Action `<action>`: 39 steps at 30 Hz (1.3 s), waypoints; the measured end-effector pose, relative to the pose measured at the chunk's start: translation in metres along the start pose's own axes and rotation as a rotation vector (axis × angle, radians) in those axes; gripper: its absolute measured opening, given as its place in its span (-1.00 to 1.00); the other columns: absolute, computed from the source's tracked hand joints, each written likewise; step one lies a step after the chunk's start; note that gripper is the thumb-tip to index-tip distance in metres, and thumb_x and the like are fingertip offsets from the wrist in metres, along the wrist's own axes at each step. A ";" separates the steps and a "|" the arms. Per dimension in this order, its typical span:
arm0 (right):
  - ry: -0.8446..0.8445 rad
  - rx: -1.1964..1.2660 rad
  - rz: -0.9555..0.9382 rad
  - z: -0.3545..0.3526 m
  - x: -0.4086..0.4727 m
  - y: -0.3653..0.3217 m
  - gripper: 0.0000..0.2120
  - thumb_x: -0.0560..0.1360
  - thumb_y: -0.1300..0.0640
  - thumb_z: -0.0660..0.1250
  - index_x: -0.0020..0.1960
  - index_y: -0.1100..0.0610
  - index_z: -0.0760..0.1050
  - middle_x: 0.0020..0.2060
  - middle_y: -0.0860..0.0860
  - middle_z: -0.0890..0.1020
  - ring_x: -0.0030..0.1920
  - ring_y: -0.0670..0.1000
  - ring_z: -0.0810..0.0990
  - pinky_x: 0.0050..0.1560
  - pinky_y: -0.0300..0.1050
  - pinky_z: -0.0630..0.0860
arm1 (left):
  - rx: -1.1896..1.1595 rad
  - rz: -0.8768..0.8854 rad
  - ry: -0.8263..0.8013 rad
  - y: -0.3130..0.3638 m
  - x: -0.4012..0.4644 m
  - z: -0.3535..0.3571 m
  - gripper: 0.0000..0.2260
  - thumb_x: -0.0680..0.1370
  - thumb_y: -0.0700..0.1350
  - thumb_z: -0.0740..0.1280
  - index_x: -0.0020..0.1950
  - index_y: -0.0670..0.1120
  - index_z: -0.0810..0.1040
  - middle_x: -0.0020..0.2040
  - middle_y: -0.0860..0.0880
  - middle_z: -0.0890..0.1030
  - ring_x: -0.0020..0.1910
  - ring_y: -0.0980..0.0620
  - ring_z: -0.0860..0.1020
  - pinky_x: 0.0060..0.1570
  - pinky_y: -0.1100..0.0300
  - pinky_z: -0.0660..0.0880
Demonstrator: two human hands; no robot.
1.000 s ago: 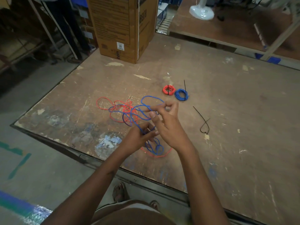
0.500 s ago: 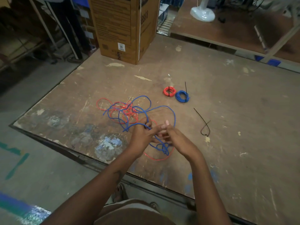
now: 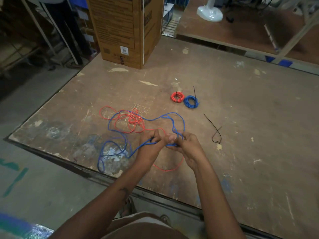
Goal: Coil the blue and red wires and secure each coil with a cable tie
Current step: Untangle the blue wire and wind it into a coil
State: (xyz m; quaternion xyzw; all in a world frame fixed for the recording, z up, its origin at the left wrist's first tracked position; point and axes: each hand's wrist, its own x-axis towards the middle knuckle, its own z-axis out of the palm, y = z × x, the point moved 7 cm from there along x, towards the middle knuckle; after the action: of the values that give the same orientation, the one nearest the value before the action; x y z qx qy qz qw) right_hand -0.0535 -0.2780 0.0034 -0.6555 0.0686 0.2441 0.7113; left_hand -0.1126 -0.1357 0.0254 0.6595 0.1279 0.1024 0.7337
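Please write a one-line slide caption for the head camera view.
Both hands, left hand and right hand, pinch the loose blue wire above a worn table.

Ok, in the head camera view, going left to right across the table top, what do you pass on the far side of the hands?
Loose red wire tangle → tied red coil → tied blue coil → loose black cable tie. The loose blue wire spreads across too much of the table to place, so it is left out.
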 end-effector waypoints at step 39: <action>-0.017 0.004 -0.177 0.000 -0.029 -0.016 -0.75 0.73 0.19 0.29 0.32 0.34 0.49 -0.12 0.05 0.63 -0.47 0.00 0.56 -0.38 -0.13 0.58 | 0.841 0.630 -0.088 0.074 0.024 -0.041 -0.83 0.71 -0.16 0.32 0.24 -0.11 0.67 0.06 0.01 0.75 0.04 0.04 0.71 0.09 0.12 0.57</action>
State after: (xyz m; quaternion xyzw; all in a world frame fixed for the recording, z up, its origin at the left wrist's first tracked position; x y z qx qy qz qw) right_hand -0.0715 -0.2856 0.0298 -0.6554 0.0048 0.1858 0.7320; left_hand -0.1014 -0.0809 0.0940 0.9071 -0.0774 0.2299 0.3439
